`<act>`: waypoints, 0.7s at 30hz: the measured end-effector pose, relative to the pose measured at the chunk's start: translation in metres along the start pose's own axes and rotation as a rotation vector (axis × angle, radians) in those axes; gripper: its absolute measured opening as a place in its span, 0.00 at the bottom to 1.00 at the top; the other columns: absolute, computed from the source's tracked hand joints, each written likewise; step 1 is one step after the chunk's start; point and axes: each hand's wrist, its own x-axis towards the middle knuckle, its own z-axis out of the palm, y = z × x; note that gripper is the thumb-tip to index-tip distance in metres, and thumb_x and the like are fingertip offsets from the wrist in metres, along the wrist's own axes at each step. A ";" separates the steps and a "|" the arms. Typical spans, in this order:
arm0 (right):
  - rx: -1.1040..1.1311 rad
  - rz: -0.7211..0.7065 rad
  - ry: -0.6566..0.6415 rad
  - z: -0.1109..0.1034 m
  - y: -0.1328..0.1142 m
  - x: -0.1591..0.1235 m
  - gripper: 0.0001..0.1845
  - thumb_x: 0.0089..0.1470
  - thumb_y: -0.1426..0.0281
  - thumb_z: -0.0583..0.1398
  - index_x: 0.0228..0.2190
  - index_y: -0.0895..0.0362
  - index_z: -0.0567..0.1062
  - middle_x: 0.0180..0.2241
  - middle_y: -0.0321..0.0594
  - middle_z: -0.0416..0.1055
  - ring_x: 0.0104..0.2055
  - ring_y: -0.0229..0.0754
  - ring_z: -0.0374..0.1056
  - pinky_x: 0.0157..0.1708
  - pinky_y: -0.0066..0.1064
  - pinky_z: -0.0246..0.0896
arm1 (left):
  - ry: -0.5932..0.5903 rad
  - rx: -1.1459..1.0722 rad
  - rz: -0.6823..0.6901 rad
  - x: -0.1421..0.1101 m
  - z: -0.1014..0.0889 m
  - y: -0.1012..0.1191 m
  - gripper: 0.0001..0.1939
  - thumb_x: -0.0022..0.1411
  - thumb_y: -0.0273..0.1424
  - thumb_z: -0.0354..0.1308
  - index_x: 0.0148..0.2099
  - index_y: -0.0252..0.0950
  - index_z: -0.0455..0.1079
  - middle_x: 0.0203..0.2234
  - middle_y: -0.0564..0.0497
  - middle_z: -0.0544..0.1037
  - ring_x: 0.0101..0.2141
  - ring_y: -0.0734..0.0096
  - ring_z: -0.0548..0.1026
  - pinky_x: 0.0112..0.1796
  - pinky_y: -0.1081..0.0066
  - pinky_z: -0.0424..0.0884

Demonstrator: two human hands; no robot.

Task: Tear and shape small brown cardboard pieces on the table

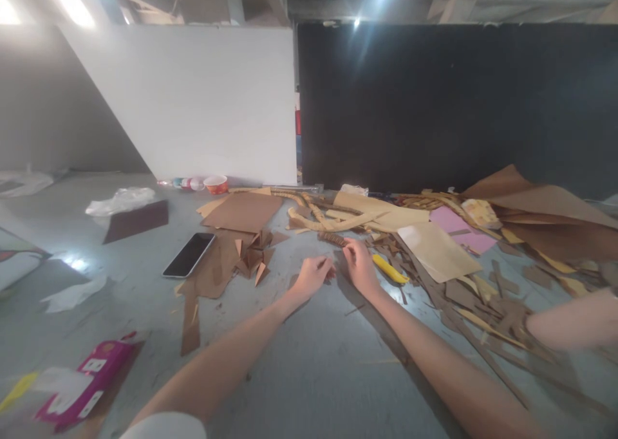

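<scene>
My right hand (pixel 360 266) is closed, thumb and fingertips pinched at the end of a short brown ridged strip (pixel 331 238). To its left, my left hand (pixel 315 275) is curled low over the table, fingers drawn together. What is in those fingers, if anything, is too small to tell. A yellow cutter-like tool (pixel 390 270) lies just right of my right hand. Long tan curved strips (pixel 333 221) rest behind both hands. Folded brown pointed pieces (pixel 253 259) sit left of my left hand on a brown sheet (pixel 212 281).
A phone (pixel 189 255) lies at left, with a magenta packet (pixel 91 378) nearer me. Brown scraps (pixel 463 294), a beige sheet (pixel 437 252) and a pink sheet (pixel 456 226) cover the right side. Another person's arm (pixel 577 320) reaches in there. Panels stand behind the table.
</scene>
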 end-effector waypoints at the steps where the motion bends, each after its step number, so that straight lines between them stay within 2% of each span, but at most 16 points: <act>1: -0.058 -0.007 -0.014 0.003 0.003 -0.001 0.15 0.73 0.63 0.51 0.47 0.54 0.75 0.50 0.51 0.78 0.58 0.54 0.70 0.61 0.50 0.58 | 0.023 0.011 0.008 0.000 0.000 0.000 0.29 0.72 0.51 0.52 0.28 0.35 0.75 0.22 0.47 0.80 0.24 0.69 0.76 0.28 0.72 0.70; 4: -0.127 -0.062 -0.119 0.008 0.006 -0.004 0.17 0.71 0.69 0.51 0.56 0.55 0.73 0.49 0.51 0.79 0.63 0.54 0.67 0.63 0.52 0.55 | 0.099 0.043 0.026 -0.001 -0.003 0.000 0.27 0.74 0.49 0.51 0.29 0.36 0.75 0.24 0.48 0.80 0.26 0.68 0.76 0.31 0.71 0.71; 6: -0.112 -0.104 -0.170 0.008 0.002 -0.004 0.17 0.71 0.70 0.51 0.56 0.55 0.73 0.51 0.52 0.79 0.63 0.54 0.68 0.62 0.51 0.57 | 0.166 0.090 0.082 -0.002 -0.005 0.002 0.24 0.75 0.46 0.51 0.32 0.36 0.76 0.27 0.48 0.81 0.31 0.66 0.78 0.35 0.70 0.72; 9: -0.060 -0.123 -0.206 0.002 -0.007 -0.003 0.14 0.72 0.67 0.52 0.52 0.52 0.75 0.51 0.49 0.80 0.56 0.53 0.72 0.59 0.48 0.61 | 0.285 0.208 0.241 -0.002 -0.007 0.004 0.17 0.76 0.40 0.51 0.40 0.37 0.77 0.36 0.45 0.82 0.40 0.62 0.79 0.43 0.67 0.74; 11: -0.032 -0.112 -0.191 -0.002 -0.011 -0.003 0.12 0.73 0.64 0.53 0.49 0.50 0.75 0.48 0.46 0.80 0.51 0.52 0.74 0.56 0.46 0.63 | 0.325 0.297 0.329 -0.002 -0.008 0.005 0.12 0.75 0.31 0.51 0.47 0.38 0.75 0.42 0.43 0.81 0.45 0.59 0.78 0.47 0.62 0.74; 13: -0.011 -0.077 -0.124 -0.004 -0.012 -0.002 0.13 0.73 0.61 0.53 0.45 0.51 0.75 0.45 0.46 0.80 0.48 0.52 0.74 0.52 0.44 0.65 | 0.275 0.415 0.396 -0.003 -0.009 0.004 0.18 0.69 0.20 0.49 0.54 0.38 0.73 0.50 0.41 0.79 0.53 0.56 0.76 0.55 0.55 0.73; 15: 0.034 -0.021 -0.050 -0.004 -0.010 -0.002 0.14 0.74 0.58 0.52 0.41 0.51 0.74 0.41 0.45 0.80 0.44 0.52 0.75 0.47 0.42 0.67 | 0.143 0.570 0.446 -0.004 -0.009 0.001 0.30 0.60 0.13 0.48 0.61 0.38 0.69 0.60 0.41 0.74 0.63 0.54 0.69 0.63 0.48 0.67; 17: 0.108 0.035 -0.001 -0.003 -0.007 -0.002 0.16 0.73 0.55 0.53 0.39 0.51 0.72 0.37 0.43 0.79 0.39 0.50 0.75 0.43 0.39 0.68 | -0.016 0.715 0.471 -0.006 -0.008 -0.001 0.39 0.53 0.11 0.49 0.65 0.38 0.66 0.67 0.42 0.68 0.70 0.53 0.60 0.68 0.44 0.59; 19: 0.167 0.067 0.030 -0.002 -0.005 -0.002 0.16 0.73 0.54 0.54 0.38 0.51 0.71 0.33 0.40 0.77 0.36 0.48 0.75 0.41 0.37 0.68 | -0.109 0.823 0.478 -0.006 -0.008 -0.004 0.39 0.53 0.11 0.50 0.66 0.37 0.65 0.68 0.41 0.67 0.72 0.53 0.58 0.71 0.43 0.54; 21: 0.178 0.076 0.054 -0.003 -0.005 -0.002 0.16 0.71 0.54 0.56 0.37 0.51 0.72 0.31 0.39 0.76 0.35 0.47 0.74 0.40 0.36 0.68 | -0.125 0.900 0.475 -0.005 -0.007 -0.006 0.32 0.59 0.13 0.50 0.63 0.38 0.68 0.62 0.41 0.72 0.68 0.53 0.64 0.71 0.43 0.51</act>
